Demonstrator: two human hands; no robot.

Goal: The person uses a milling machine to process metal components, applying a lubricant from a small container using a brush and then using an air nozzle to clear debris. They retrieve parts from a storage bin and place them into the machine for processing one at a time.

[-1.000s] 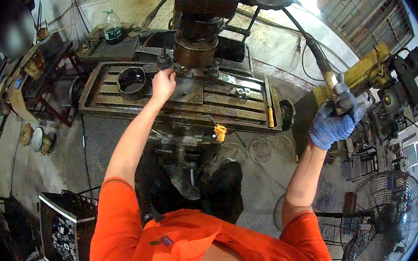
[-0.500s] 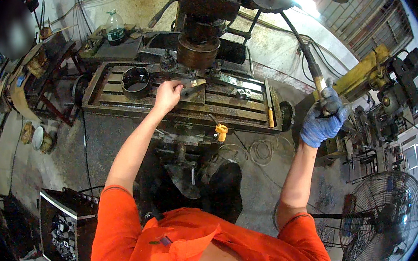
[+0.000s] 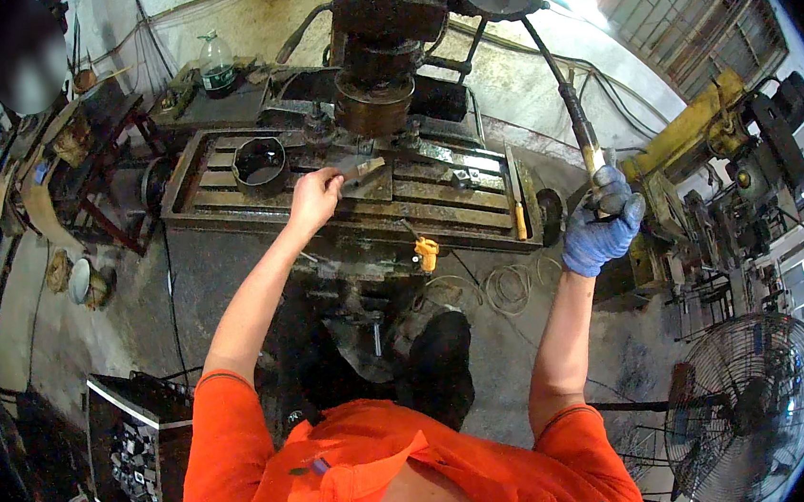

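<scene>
My bare left hand (image 3: 317, 201) is closed on a small brush (image 3: 368, 169), whose bristles point right over the slotted machine table (image 3: 323, 222). Left of that hand a round dark pot (image 3: 262, 165) with dark liquid stands on the table. My right hand (image 3: 603, 224), in a blue-grey glove, is wrapped round the pale lower end of a long lever (image 3: 580, 121) running up to the machine head. Above the brush hangs the dark, round spindle (image 3: 375, 105); what lies directly beneath it is hard to make out.
A yellow-handled file (image 3: 520, 217) lies along the table's right end, near a small metal block (image 3: 463, 179). A yellow-handled tool (image 3: 426, 253) sits at the front edge. A box of metal parts (image 3: 139, 465) stands lower left, a fan (image 3: 750, 407) lower right. Hose coils (image 3: 509, 289) lie on the floor.
My right hand and the lever end have swung left. My left hand has shifted slightly left and nearer to me, with the brush in it.
</scene>
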